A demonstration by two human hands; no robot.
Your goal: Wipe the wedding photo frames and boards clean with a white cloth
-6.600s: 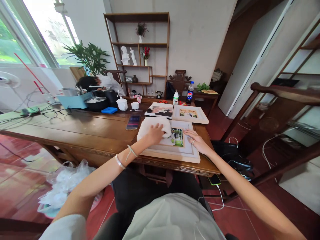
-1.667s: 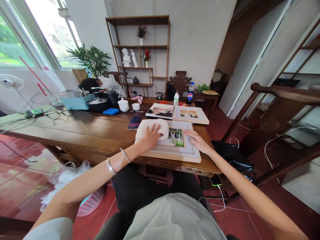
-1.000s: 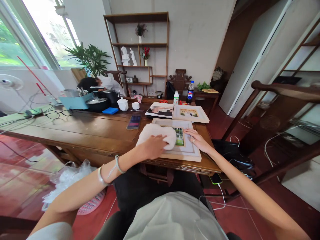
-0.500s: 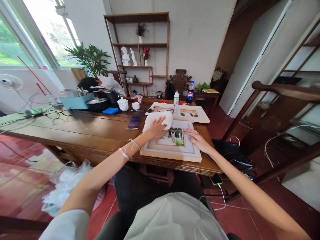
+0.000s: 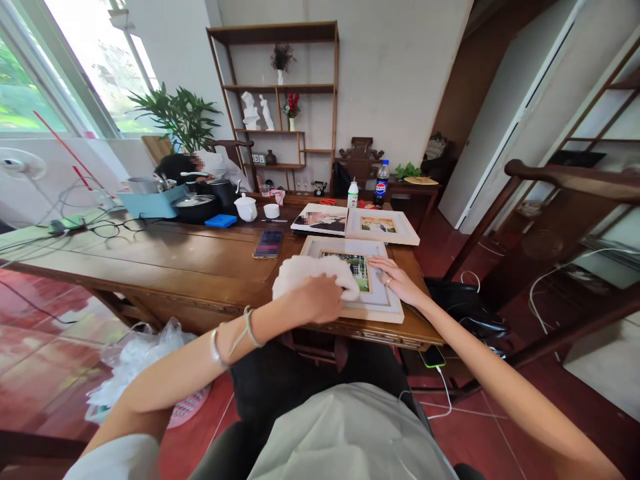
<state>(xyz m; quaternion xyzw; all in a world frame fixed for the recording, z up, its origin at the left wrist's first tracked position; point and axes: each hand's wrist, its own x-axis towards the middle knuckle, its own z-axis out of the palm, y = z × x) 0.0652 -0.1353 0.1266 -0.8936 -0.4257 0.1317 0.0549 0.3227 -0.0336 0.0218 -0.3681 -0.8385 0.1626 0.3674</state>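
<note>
A picture frame (image 5: 383, 309) with a pale border and a photo of greenery lies flat near the table's front edge. My left hand (image 5: 320, 299) presses a fluffy white cloth (image 5: 305, 269) onto its left part, fingers bent over the cloth. That cloth hides the left side of the photo and the frame's near left corner. My right hand (image 5: 397, 280) rests on the frame's right border with its fingers stretched out, holding nothing. Behind lie a second framed photo (image 5: 383, 227) and, to its left, a white-edged picture (image 5: 320, 219), partly blurred out.
On the wooden table (image 5: 215, 267) are a phone (image 5: 269, 243), a white teapot (image 5: 246, 208), a blue box (image 5: 150, 202), a white bottle (image 5: 353, 195) and a cola bottle (image 5: 382, 184). A person (image 5: 217, 165) leans at the far side. A chair (image 5: 540, 247) stands right.
My left hand has drawn the white cloth from the frame's far left corner toward me, over the near left part. The fingers are more bent. My right hand stays in place.
</note>
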